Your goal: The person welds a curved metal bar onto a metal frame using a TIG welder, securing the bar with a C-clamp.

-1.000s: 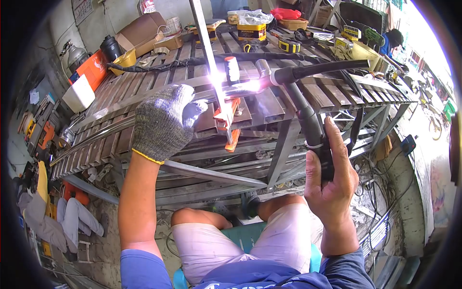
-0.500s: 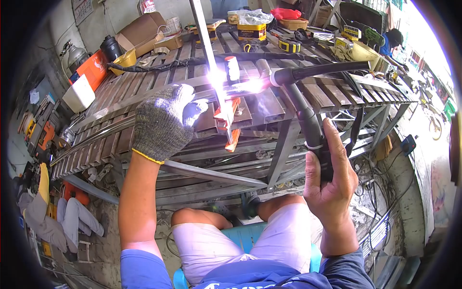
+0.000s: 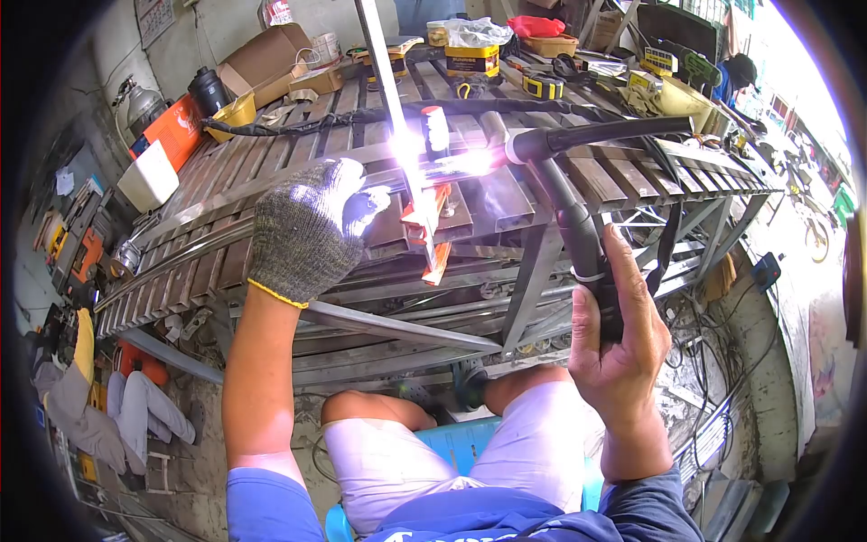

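My left hand (image 3: pixel 307 230), in a grey knit glove with a yellow cuff, is closed around a long metal tube (image 3: pixel 194 251) lying along the slatted metal bench (image 3: pixel 614 181). The fingertips sit just left of a bright arc glare. In my bare right hand (image 3: pixel 623 334) is a black TIG welding torch (image 3: pixel 573 212), its head pointing left at the glare. A flat upright metal bar (image 3: pixel 377 54) crosses the tube there. Below the crossing is an orange clamp (image 3: pixel 433 221); beside it stands a red-topped cylinder (image 3: pixel 435 131). Glare hides the joint and the torch tip.
A black cable (image 3: pixel 316 122) runs across the bench. Behind it are a cardboard box (image 3: pixel 262 63), a yellow-black tub (image 3: pixel 472 61) and a tape measure (image 3: pixel 543 86). Metal struts (image 3: pixel 533 289) stand under the bench edge, above my knees. Cables lie on the floor at right.
Almost nothing differs. The torch and my right hand have shifted very slightly; my left hand stays in place and the arc glare remains.
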